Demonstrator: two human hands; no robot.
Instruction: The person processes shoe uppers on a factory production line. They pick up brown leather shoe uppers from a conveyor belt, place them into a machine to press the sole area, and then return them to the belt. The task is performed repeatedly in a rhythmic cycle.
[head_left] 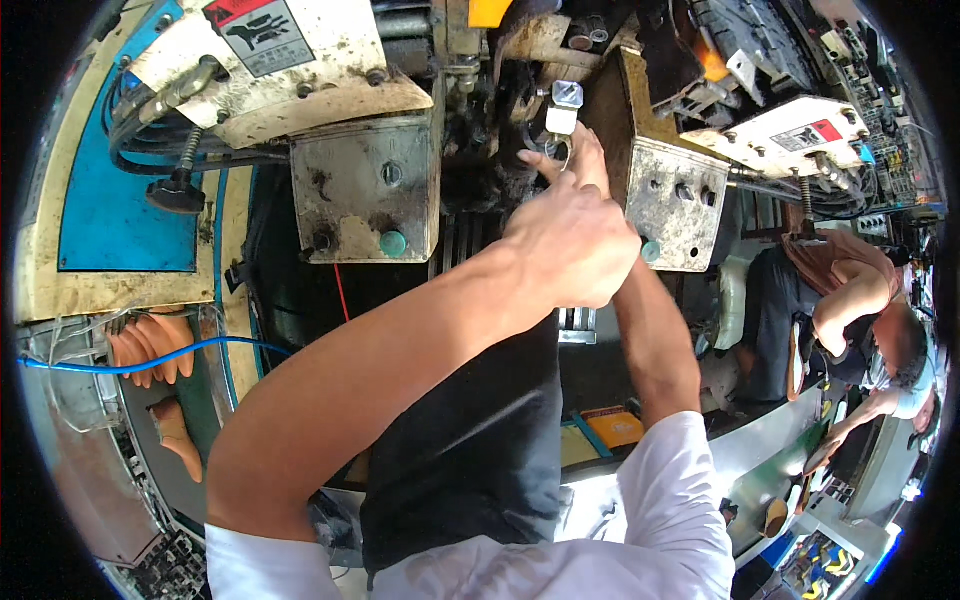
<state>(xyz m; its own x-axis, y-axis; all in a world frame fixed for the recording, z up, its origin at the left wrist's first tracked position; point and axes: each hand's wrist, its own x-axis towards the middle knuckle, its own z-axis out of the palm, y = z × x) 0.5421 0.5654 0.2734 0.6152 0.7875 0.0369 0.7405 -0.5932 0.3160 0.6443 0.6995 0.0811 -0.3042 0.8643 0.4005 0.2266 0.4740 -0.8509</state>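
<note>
Starting at centre frame: left hand (572,240) curled into a closed fist, nothing visible inside it, sitting over the wrist or back of the right hand (583,165). Hard to say exactly where one ends and the other starts.

Right hand mostly hidden behind that fist. Only fingertips (592,150) showing, stretched up into the dark gap in the machine. Touching or just beside a thin wire ring (553,152). Cannot tell if the pinch is closed on it or merely resting there.

Just above the ring: small silver metal piece (566,100), upright, hanging off the grimy mechanism at upper centre.

Flanking the gap: stained grey plate (350,180) with a green button (393,243) left of centre, matching plate (672,195) right of centre.

Further out: blue hose (150,364) across tan foot-shaped forms (150,345) at left edge. Black apron (470,440) at lower centre. Another person (850,290) bent over a bench at right edge, well apart.

Judging the step: fingertip work on the ring, in the thick of it, with the fist steadying. Calls next for a firm two-finger grip in a cramped, greasy slot, wrist kept braced, knuckles kept off the two plates. Slip risk looks real.
</note>
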